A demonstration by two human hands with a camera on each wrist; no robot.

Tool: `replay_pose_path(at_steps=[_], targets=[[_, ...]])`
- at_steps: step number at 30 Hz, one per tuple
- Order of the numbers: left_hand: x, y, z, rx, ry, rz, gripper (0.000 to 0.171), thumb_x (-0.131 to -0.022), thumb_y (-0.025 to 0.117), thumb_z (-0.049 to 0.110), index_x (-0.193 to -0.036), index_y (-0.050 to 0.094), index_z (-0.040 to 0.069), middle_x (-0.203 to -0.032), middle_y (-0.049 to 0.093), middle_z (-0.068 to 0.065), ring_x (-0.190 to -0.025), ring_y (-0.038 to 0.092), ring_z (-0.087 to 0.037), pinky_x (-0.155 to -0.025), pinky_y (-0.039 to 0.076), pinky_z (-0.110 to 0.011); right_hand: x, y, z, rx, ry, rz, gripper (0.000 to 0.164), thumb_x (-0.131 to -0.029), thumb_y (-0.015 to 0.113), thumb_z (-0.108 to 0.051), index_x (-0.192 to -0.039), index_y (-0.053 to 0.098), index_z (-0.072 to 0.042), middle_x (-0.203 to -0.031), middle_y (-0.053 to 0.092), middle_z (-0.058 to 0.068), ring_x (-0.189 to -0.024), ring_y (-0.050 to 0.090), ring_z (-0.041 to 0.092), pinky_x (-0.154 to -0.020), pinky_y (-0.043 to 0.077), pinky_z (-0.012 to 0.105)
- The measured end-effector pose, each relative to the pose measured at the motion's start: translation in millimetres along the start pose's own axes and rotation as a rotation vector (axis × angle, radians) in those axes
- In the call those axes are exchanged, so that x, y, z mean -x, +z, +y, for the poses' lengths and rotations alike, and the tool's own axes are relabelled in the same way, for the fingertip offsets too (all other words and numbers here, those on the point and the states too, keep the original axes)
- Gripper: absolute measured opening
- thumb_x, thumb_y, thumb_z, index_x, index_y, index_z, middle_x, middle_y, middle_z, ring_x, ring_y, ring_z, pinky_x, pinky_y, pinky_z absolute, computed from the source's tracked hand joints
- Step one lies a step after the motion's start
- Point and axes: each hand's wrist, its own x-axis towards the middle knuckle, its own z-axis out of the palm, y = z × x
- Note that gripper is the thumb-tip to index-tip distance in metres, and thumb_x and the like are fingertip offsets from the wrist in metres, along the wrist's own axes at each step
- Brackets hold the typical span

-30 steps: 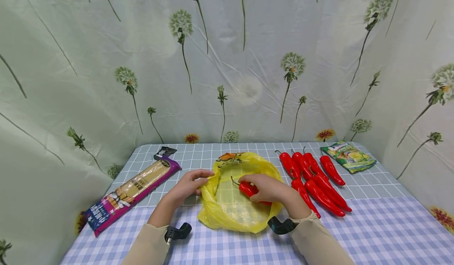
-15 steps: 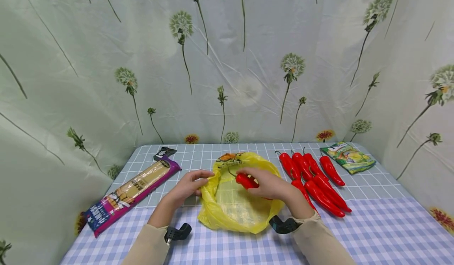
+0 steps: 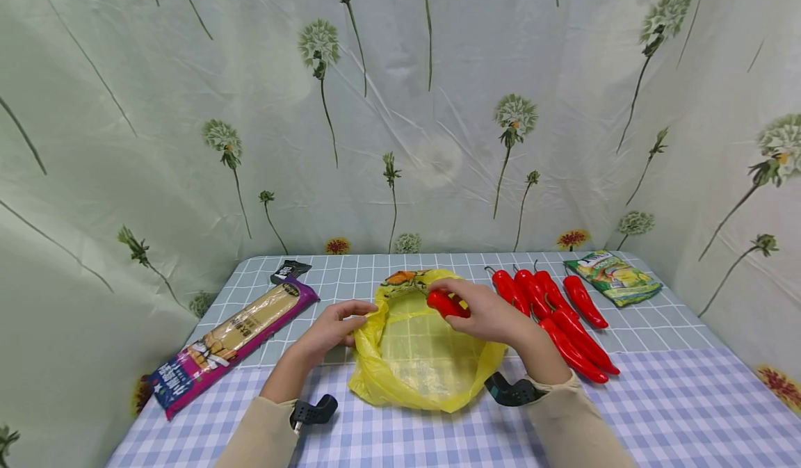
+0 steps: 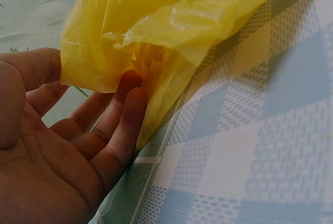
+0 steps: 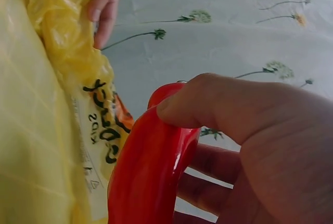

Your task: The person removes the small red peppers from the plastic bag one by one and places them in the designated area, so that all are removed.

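Note:
A yellow plastic bag (image 3: 369, 377) sits with its mouth spread wide in the middle of the table. At its left rim my left hand (image 3: 332, 332) pinches the plastic (image 4: 171, 21) between thumb and fingers. My right hand (image 3: 484, 311) grips a red chili pepper (image 3: 444, 304) over the right back part of the bag's mouth. In the right wrist view the thumb lies across the pepper (image 5: 151, 161), with fingers behind it and the bag's printed edge alongside. To the right of this hand lie several more red chili peppers (image 3: 572, 346), some partly hidden by my forearm.
A long purple packet (image 3: 234, 343) lies slantwise at the left, with a small black packet (image 3: 290, 270) behind it. At the back right is a green and yellow packet (image 3: 616, 278). A floral curtain (image 3: 438, 141) hangs behind the table.
My right hand has lifted the chili pepper from inside the bag, up and to the right, toward the back rim. The left hand stays at the left rim.

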Motion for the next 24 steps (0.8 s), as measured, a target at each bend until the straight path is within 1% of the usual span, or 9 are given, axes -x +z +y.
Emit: replay_pose_path(at_steps=[2, 7, 14, 17, 21, 24], targets=[[-0.2, 0.1, 0.3, -0.001, -0.002, 0.001, 0.035, -0.101, 0.056, 0.019, -0.132, 0.062, 0.007, -0.138, 0.060, -0.016, -0.083, 0.058, -0.011, -0.064, 0.051, -0.020, 0.7, -2.7, 0.9, 0.012, 0.016, 0.011, 0.050, -0.089, 0.070, -0.010, -0.136, 0.055, -0.018, -0.124, 0.064, 0.002, -0.106, 0.060, 0.021, -0.084, 0.059, 0.036], [-0.1, 0.2, 1.8, -0.005, -0.012, 0.006, 0.034, -0.101, 0.056, 0.020, -0.133, 0.062, 0.007, -0.137, 0.060, -0.016, -0.083, 0.059, -0.011, -0.065, 0.052, -0.020, 3.2, -10.0, 2.3, 0.035, 0.024, 0.027, 0.048, -0.090, 0.068, -0.012, -0.136, 0.055, -0.015, -0.123, 0.065, 0.003, -0.106, 0.060, 0.022, -0.086, 0.058, 0.037], [0.6, 0.3, 2.1, -0.008, -0.017, 0.011, 0.035, -0.101, 0.056, 0.020, -0.133, 0.062, 0.008, -0.137, 0.060, -0.015, -0.084, 0.059, -0.012, -0.066, 0.053, -0.021, 9.0, -21.9, 6.5, 0.007, 0.072, 0.040, 0.045, -0.091, 0.067, -0.012, -0.134, 0.056, -0.016, -0.126, 0.064, 0.007, -0.110, 0.061, 0.026, -0.087, 0.059, 0.039], [0.8, 0.4, 2.2, -0.007, -0.019, 0.009, 0.035, -0.101, 0.056, 0.021, -0.133, 0.062, 0.008, -0.137, 0.060, -0.016, -0.084, 0.059, -0.011, -0.066, 0.052, -0.021, 11.4, -26.6, 9.3, 0.001, 0.111, 0.048, 0.046, -0.091, 0.068, -0.015, -0.135, 0.055, -0.017, -0.126, 0.064, 0.007, -0.110, 0.061, 0.025, -0.086, 0.059, 0.038], [0.9, 0.1, 2.2, -0.004, -0.017, 0.003, 0.035, -0.101, 0.055, 0.020, -0.133, 0.062, 0.008, -0.138, 0.060, -0.016, -0.085, 0.059, -0.011, -0.066, 0.052, -0.021, 14.3, -32.8, 14.4, -0.002, 0.140, 0.062, 0.047, -0.091, 0.070, -0.017, -0.136, 0.054, -0.019, -0.127, 0.064, 0.007, -0.110, 0.060, 0.025, -0.085, 0.060, 0.037], [1.1, -0.3, 2.1, -0.003, -0.015, 0.001, 0.035, -0.102, 0.054, 0.020, -0.134, 0.061, 0.007, -0.138, 0.060, -0.016, -0.086, 0.059, -0.012, -0.066, 0.052, -0.020, 16.8, -37.6, 18.5, -0.004, 0.130, 0.073, 0.046, -0.092, 0.068, -0.016, -0.136, 0.054, -0.018, -0.128, 0.063, 0.010, -0.108, 0.061, 0.027, -0.085, 0.059, 0.040]])
